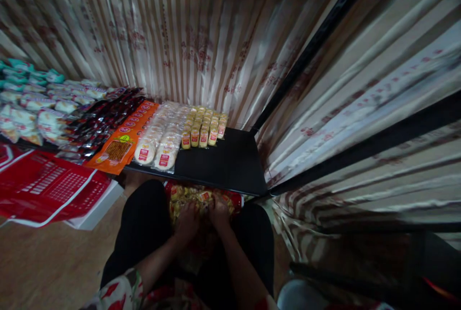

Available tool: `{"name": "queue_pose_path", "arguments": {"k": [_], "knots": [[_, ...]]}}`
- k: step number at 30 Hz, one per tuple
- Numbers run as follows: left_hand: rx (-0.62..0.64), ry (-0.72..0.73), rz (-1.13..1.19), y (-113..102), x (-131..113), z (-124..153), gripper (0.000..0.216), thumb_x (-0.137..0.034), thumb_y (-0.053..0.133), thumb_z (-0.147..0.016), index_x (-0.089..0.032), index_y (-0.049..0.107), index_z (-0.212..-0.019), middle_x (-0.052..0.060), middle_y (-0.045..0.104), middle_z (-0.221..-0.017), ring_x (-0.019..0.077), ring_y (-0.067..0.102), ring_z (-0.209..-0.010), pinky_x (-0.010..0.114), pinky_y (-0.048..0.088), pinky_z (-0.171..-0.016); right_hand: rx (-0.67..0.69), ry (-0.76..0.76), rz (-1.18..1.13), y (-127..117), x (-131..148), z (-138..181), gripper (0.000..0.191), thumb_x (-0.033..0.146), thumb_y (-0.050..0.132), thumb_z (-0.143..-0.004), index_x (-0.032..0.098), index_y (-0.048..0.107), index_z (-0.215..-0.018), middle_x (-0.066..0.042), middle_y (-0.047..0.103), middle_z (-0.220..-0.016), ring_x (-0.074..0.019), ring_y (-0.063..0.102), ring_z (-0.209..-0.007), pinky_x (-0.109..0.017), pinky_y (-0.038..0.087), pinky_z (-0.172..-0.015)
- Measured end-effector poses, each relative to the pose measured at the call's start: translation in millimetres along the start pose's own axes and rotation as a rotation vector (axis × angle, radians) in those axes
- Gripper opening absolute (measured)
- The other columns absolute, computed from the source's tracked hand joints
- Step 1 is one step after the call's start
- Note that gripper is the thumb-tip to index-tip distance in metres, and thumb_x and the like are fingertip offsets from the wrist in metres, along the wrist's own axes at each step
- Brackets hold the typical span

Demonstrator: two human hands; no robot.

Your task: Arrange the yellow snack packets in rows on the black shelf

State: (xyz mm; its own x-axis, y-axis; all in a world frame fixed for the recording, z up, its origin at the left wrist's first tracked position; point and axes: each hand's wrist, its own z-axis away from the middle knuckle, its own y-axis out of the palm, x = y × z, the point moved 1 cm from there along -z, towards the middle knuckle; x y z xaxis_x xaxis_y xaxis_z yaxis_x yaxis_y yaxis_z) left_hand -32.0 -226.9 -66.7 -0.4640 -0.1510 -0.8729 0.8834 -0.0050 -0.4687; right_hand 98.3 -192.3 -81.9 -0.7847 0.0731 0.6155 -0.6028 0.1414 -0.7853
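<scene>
Between my knees rests a clear bag with red edges (237,199), filled with small yellow snack packs (180,192). Both of my hands are down among those packs. My left hand (187,221) is curled, and its fingertips disappear into the heap; what it grips is not clear. Just to its right, my right hand (219,210) is closed at a small snack pack with a red label (206,196). On the black shelf (223,166) in front of me, matching yellow packs (203,134) stand in tight rows.
Left of the yellow rows lie round white packs (165,149), an orange bag (120,144), dark red packs (97,122) and white packs (54,117). A red shopping bag (54,185) is at lower left. Striped curtains (187,36) hang behind black poles (324,166).
</scene>
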Motion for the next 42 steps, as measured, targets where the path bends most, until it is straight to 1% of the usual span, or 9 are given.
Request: {"name": "queue_pose_path", "arguments": {"k": [3,9,15,21,24,29,33,36,42], "knots": [[0.053,-0.039,-0.112,5,15,-7,0.032,-0.015,0.047,-0.074,-0.017,0.060,-0.103,0.013,0.062,-0.111,0.0266,0.052,-0.111,0.042,0.034,-0.100,0.099,-0.005,0.167,4,-3,-2,0.026,0.015,0.049,-0.074,0.017,0.067,-0.092,-0.012,0.068,-0.095,-0.0250,0.058,-0.094,-0.037,0.039,-0.089],[0.313,-0.031,-0.586,9,22,-11,0.041,-0.010,0.037,-0.081,-0.013,0.050,-0.120,0.013,0.056,-0.122,0.0222,0.048,-0.116,0.035,0.034,-0.099,0.209,-0.054,0.304,3,3,2,0.027,0.011,0.049,-0.076,0.016,0.068,-0.095,-0.011,0.068,-0.095,-0.0222,0.056,-0.095,-0.031,0.035,-0.090],[0.228,0.065,-0.740,11,22,-14,0.031,-0.009,0.035,-0.083,-0.012,0.060,-0.101,0.014,0.058,-0.108,0.0241,0.051,-0.104,0.036,0.038,-0.091,0.262,-0.058,0.373,3,9,2,0.027,0.015,0.046,-0.082,0.017,0.067,-0.099,-0.009,0.067,-0.097,-0.0214,0.054,-0.098,-0.029,0.035,-0.087],[0.145,0.053,-0.727,9,23,-9,0.032,-0.005,0.035,-0.081,-0.011,0.060,-0.100,0.013,0.057,-0.102,0.0231,0.051,-0.102,0.034,0.038,-0.090,0.220,-0.084,0.287,7,12,1,0.029,0.013,0.043,-0.081,0.017,0.066,-0.098,-0.008,0.067,-0.101,-0.0204,0.055,-0.097,-0.030,0.034,-0.091],[0.078,0.062,-0.701,2,19,-5,0.029,-0.005,0.039,-0.079,-0.012,0.059,-0.098,0.012,0.056,-0.098,0.0222,0.052,-0.097,0.033,0.040,-0.087,0.194,-0.041,0.172,10,13,-1,0.029,0.015,0.041,-0.083,0.015,0.066,-0.097,-0.010,0.067,-0.102,-0.0190,0.057,-0.097,-0.029,0.036,-0.090],[-0.048,0.221,-0.598,-14,8,3,0.029,-0.005,0.042,-0.076,-0.014,0.059,-0.099,0.010,0.055,-0.096,0.0225,0.052,-0.094,0.035,0.043,-0.084,0.146,0.104,-0.223,11,13,-1,0.029,0.031,0.041,-0.085,0.020,0.067,-0.094,-0.008,0.069,-0.096,-0.0194,0.061,-0.091,-0.031,0.043,-0.084],[-0.041,0.360,-0.452,-26,-1,5,0.035,-0.003,0.042,-0.073,-0.016,0.058,-0.101,0.010,0.054,-0.096,0.0218,0.052,-0.093,0.036,0.046,-0.084,0.247,0.265,-0.669,7,13,1,0.025,0.043,0.056,-0.073,0.023,0.067,-0.082,-0.003,0.070,-0.080,-0.0195,0.064,-0.076,-0.032,0.049,-0.071],[-0.062,0.407,-0.343,-33,-9,3,0.039,-0.005,0.044,-0.072,-0.018,0.056,-0.107,0.009,0.054,-0.101,0.0222,0.052,-0.099,0.039,0.046,-0.088,0.282,0.336,-0.918,-3,15,1,0.033,0.049,0.067,-0.059,0.022,0.065,-0.078,-0.001,0.068,-0.074,-0.0182,0.063,-0.068,-0.029,0.049,-0.063],[-0.195,0.408,-0.209,-43,-29,-5,0.040,-0.012,0.048,-0.074,-0.019,0.051,-0.114,0.009,0.049,-0.116,0.0232,0.046,-0.113,0.044,0.039,-0.099,0.226,0.484,-1.029,-37,31,6,0.048,0.046,0.074,-0.051,0.019,0.062,-0.089,-0.002,0.067,-0.075,-0.0143,0.060,-0.057,-0.021,0.039,-0.045]]}}
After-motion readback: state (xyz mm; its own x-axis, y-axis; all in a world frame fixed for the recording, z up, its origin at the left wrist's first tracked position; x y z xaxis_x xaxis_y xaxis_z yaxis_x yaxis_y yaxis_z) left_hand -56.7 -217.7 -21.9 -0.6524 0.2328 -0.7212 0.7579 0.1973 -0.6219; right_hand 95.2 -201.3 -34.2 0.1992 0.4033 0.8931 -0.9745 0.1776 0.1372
